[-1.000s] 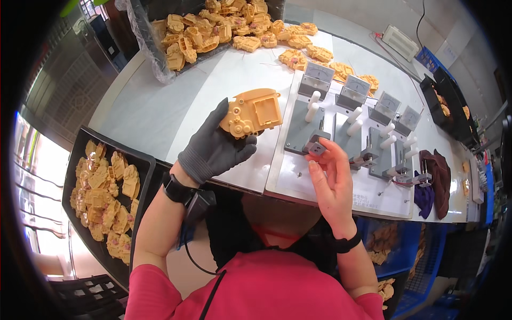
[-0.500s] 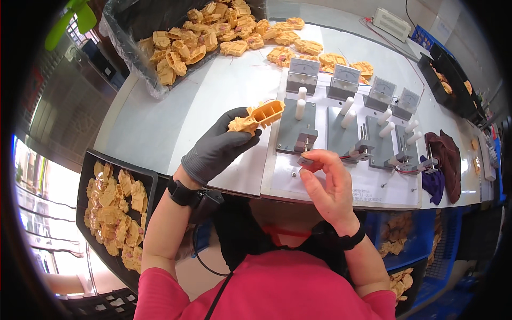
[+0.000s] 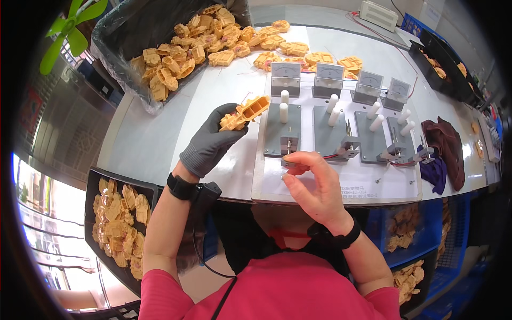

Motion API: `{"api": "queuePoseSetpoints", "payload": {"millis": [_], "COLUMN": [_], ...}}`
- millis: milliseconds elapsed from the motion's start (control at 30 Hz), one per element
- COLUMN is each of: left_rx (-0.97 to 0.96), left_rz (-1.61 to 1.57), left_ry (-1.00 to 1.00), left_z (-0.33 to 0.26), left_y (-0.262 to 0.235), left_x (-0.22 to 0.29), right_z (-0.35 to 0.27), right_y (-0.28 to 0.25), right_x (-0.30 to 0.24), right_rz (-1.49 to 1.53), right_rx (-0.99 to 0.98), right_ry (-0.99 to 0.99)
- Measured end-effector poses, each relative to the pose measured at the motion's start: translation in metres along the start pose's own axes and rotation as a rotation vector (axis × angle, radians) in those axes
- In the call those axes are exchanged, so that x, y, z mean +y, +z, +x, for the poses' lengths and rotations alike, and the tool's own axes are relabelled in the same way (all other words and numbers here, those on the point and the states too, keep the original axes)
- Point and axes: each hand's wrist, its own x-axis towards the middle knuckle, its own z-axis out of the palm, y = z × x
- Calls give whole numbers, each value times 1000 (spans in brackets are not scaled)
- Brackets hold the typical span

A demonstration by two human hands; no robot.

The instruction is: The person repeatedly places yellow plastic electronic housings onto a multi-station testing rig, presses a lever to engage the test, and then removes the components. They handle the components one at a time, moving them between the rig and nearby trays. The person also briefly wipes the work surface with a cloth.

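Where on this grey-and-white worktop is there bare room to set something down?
Bare worktop shows left of the grey-gloved left hand, below the black plastic-lined bin, and above that hand, short of the loose yellow plastic housings. Crowded: the right side, where grey fixtures with white pegs stand close beyond the bare right hand.

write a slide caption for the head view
Gloved left hand holds a yellow part; bare right hand at the leftmost grey fixture.

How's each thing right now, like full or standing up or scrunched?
Left hand: gloved, gripping
Tan part: held, tilted
Right hand: bare, thumb and index apart
White pegs: upright
Meters: upright
Brown cloth: crumpled
Left crate: open, loaded
Lined bin: open, loaded
Green fan: can't tell if spinning
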Motion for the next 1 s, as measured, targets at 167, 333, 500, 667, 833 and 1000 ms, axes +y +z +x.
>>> {"api": "queuePoseSetpoints", "payload": {"millis": [167,333,500,667,833,1000], "left_rx": [70,31,-123,-353,-413,-204], "left_rz": [477,1105,1463,1569,1543,1330], "left_ry": [136,686,853,731,621,430], "left_z": [24,45,31,23,28,46], "left_y": [0,27,56,69,59,1], "left_x": [11,26,42,36,31,52], "right_z": [1,1,-1,-1,1,-4], "right_y": [0,1,1,1,1,1], "right_x": [-1,-1,-2,-2,-5,0], "right_rz": [13,-11,20,6,-63,-222], "right_rx": [-1,5,5,6,0,212], "right_ry": [9,0,9,-2,-47,-146]}}
